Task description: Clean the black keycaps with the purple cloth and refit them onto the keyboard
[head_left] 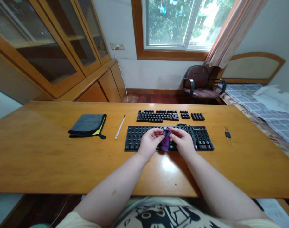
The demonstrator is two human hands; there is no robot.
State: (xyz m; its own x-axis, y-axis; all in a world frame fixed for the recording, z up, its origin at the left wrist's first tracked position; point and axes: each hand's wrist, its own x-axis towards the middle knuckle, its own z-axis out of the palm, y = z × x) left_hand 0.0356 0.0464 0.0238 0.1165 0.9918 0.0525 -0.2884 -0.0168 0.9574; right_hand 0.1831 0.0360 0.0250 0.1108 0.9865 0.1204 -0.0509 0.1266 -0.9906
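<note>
Keycap, or at least that's how the small dark piece looked, sat over the middle of the keyboard, pinched at the left hand's fingertips, so that hand was nearer. The right hand, toward the keyboard's right end, had its fingers pinching the purple cloth, which hung lengthwise toward the keyboard's near edge. Couldn't tell the cap's long axis, too tiny.
</note>
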